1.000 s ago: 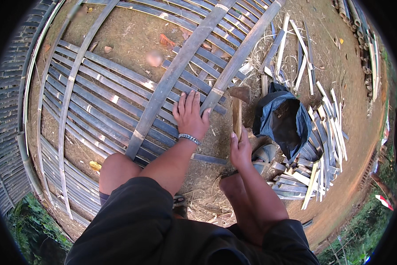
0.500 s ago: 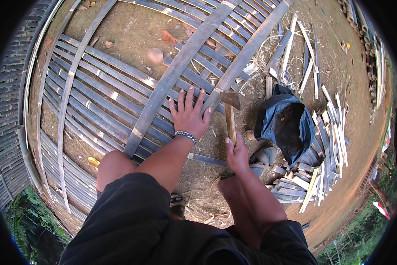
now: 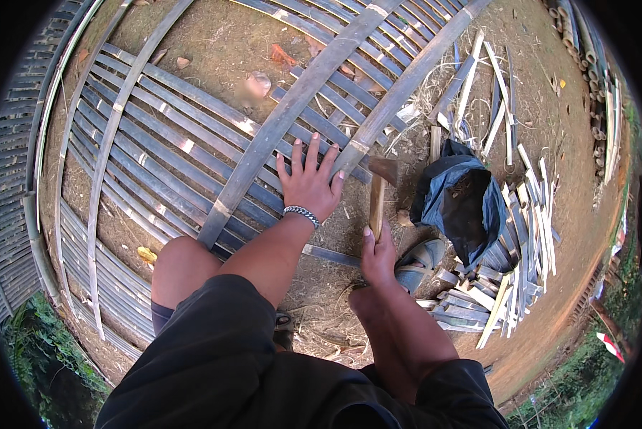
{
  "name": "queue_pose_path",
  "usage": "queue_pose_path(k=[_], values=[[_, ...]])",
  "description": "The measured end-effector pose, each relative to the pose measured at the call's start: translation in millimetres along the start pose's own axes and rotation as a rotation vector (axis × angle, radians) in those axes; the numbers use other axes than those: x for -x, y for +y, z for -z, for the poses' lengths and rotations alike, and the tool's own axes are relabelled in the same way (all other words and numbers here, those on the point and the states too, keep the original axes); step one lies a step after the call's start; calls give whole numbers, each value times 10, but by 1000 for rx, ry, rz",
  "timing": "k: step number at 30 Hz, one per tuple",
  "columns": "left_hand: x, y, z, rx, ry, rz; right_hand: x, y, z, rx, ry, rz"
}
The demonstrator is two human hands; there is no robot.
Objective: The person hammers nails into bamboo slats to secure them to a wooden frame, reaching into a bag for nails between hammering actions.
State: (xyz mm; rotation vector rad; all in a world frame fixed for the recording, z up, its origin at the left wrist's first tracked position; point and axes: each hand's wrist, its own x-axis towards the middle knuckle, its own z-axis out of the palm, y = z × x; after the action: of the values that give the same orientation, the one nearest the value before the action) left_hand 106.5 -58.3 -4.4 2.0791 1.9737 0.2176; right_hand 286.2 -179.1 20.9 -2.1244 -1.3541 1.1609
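Observation:
My left hand [image 3: 309,182], a chain bracelet on its wrist, lies flat with fingers spread on the slats [image 3: 264,191] of a bamboo lattice panel. Its fingers rest between two thick split-bamboo rails [image 3: 282,136]. In my right hand [image 3: 379,261] is a small hatchet [image 3: 377,204], gripped by its wooden handle. The hatchet's rusty head points up and away from me, close to the near end of the right-hand rail [image 3: 360,143]. I cannot tell whether the head touches the slat end beside it.
Right of the hatchet, an open dark plastic bag [image 3: 471,207] stands on the dirt. A heap of cut bamboo pieces [image 3: 492,293] surrounds its near side, and longer strips [image 3: 471,86] lie beyond. My sandalled foot [image 3: 422,261] is beside the bag. Another bamboo panel [image 3: 13,164] lies far left.
The hatchet head has shifted slightly right, away from the rail end, and my right hand has come a little nearer me. My left hand stays on the slats. The view has shifted slightly.

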Motion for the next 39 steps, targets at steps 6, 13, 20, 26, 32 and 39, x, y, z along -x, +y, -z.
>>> queue_pose_path(k=[6, 13, 20, 26, 32, 39], values=[[7, -4, -13, 2, 15, 7, 242, -89, -88, -599, -30, -357], [13, -7, 3, 24, -11, 13, 298, -158, 45, -706, -69, -387], [13, -5, 14, 32, 1, 15, 302, -258, 127, -702, -139, -410], [16, -8, 9, 25, 6, 11, 296, -200, 118, -737, -146, -400], [27, -22, -10, 34, 14, 8, 245, -181, 82, -659, -156, -421], [30, -38, 11, 44, 14, -1, 178, -71, 190, -297, -149, -245]])
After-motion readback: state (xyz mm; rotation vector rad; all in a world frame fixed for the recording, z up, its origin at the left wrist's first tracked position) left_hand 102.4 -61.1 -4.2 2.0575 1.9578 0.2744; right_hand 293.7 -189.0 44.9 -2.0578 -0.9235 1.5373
